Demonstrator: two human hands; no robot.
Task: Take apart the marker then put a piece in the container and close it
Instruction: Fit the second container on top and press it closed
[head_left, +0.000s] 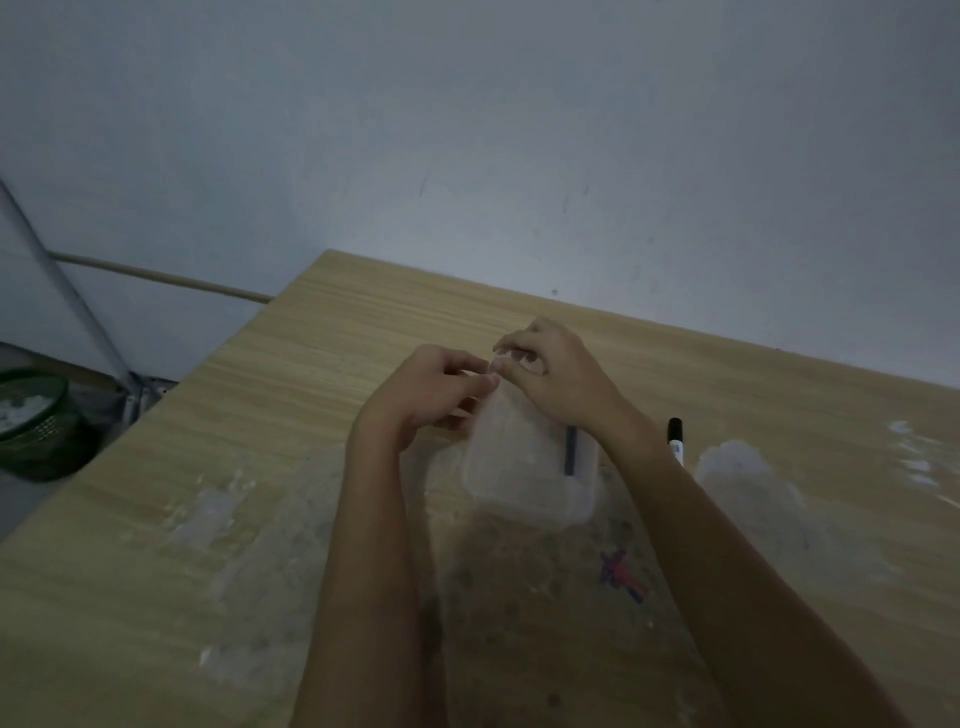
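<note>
A clear plastic container (524, 462) lies on the wooden table (291, 395) in front of me. A dark thin marker piece (571, 451) shows through its right side. My left hand (434, 392) and my right hand (550, 371) meet at the container's far end, fingers pinched on its edge or lid there. The rest of the marker (676, 440), black-capped with a white barrel, lies on the table to the right of my right forearm.
A green mesh bin (36, 421) with white scraps stands on the floor to the left of the table. White smears and a red and blue scribble (623, 574) mark the tabletop. A blue-grey wall runs close behind the table's far edge.
</note>
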